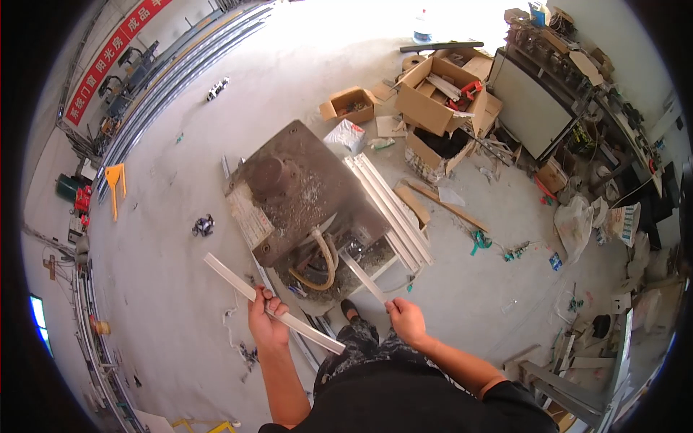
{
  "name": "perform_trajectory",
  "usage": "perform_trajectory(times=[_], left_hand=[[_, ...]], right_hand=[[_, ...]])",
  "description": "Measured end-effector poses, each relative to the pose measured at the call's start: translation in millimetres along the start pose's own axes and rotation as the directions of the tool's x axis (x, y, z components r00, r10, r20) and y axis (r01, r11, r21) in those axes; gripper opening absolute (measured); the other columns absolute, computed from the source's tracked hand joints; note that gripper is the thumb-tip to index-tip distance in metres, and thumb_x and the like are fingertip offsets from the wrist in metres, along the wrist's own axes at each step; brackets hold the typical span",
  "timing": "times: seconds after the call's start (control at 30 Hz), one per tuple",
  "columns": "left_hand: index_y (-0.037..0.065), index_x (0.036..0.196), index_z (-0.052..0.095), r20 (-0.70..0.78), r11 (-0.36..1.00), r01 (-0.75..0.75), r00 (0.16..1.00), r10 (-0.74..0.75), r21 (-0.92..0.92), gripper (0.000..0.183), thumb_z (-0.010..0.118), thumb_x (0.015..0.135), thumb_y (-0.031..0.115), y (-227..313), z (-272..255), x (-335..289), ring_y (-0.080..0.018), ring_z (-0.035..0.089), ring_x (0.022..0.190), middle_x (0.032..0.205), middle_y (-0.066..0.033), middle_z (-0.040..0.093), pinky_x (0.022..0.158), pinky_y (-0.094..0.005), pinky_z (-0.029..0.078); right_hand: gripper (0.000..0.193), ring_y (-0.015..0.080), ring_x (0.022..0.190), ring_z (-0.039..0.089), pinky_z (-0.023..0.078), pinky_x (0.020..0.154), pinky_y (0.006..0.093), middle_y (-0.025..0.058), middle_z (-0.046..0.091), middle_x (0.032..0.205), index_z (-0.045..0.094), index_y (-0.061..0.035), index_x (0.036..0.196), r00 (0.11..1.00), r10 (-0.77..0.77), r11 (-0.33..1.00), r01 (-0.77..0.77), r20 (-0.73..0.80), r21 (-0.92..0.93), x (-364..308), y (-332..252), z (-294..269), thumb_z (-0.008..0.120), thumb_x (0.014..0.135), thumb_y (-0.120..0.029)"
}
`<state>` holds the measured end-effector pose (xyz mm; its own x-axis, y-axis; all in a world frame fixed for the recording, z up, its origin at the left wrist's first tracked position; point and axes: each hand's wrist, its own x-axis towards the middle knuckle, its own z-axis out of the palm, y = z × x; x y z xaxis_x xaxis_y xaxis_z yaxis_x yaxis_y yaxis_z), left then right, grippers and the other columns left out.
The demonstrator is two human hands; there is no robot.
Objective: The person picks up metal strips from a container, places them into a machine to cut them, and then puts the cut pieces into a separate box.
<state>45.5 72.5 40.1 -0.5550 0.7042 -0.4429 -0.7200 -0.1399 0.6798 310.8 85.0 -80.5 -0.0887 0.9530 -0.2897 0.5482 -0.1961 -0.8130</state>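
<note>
My left hand [267,323] is closed around the middle of a long white profile strip [228,273], held aslant in the air left of the machine. A second, shorter white strip [366,278] is gripped at its near end by my right hand [407,321]. Its far end reaches the near edge of a machine with a dusty brown metal top [321,169]; whether they touch I cannot tell. A curved pale hose [331,263] hangs at the machine's near side, beside that strip's end. Metal shavings and dust lie on the top.
Several long white profiles [390,213] lean along the machine's right side. Open cardboard boxes [421,101] and scraps lie at the far right. A yellow stand [114,178] is at left, near long metal bars [162,86]. A metal frame [563,386] stands at the near right.
</note>
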Motion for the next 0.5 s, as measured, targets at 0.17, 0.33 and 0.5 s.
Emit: perform_trajectory(times=[0.17, 0.33, 0.5], left_hand=[[0.010, 0.095, 0.052, 0.026, 1.000, 0.008, 1.000, -0.008, 0.010, 0.007, 0.051, 0.092, 0.016, 8.5, -8.2, 13.3, -0.0081, 0.042, 0.057, 0.074, 0.0008, 0.050, 0.047, -0.0215, 0.034], [0.011, 0.095, 0.053, 0.008, 0.997, -0.003, 1.000, 0.003, -0.073, 0.006, 0.050, 0.092, 0.016, 26.6, -23.2, 35.8, -0.0078, 0.043, 0.057, 0.074, 0.0014, 0.051, 0.046, -0.0215, 0.033], [0.011, 0.094, 0.053, -0.024, 0.994, -0.025, 0.999, 0.023, -0.106, 0.006, 0.049, 0.092, 0.015, 60.8, -36.2, 71.4, -0.0077, 0.043, 0.057, 0.074, 0.0017, 0.051, 0.045, -0.0213, 0.034]], right_hand=[[0.029, 0.0225, 0.050, 0.052, 0.041, 0.051, 0.0351, 0.0116, 0.053, 0.055, 0.057, -0.0010, 0.074, 0.994, 0.056, 0.989, -0.069, 0.098, 0.134, 5.6, -1.4, -4.6, 0.054, 0.089, -0.026], [0.028, 0.0332, 0.066, 0.058, 0.044, 0.061, 0.0406, 0.0150, 0.059, 0.068, 0.059, -0.0031, 0.078, 0.983, 0.128, 0.983, -0.144, 0.135, 0.118, 3.3, 1.0, -3.8, 0.054, 0.087, -0.030], [0.029, 0.0330, 0.067, 0.058, 0.045, 0.062, 0.0402, 0.0155, 0.060, 0.070, 0.059, -0.0041, 0.079, 0.985, 0.134, 0.990, -0.138, 0.106, 0.033, 5.0, 7.0, 0.2, 0.055, 0.086, -0.031]])
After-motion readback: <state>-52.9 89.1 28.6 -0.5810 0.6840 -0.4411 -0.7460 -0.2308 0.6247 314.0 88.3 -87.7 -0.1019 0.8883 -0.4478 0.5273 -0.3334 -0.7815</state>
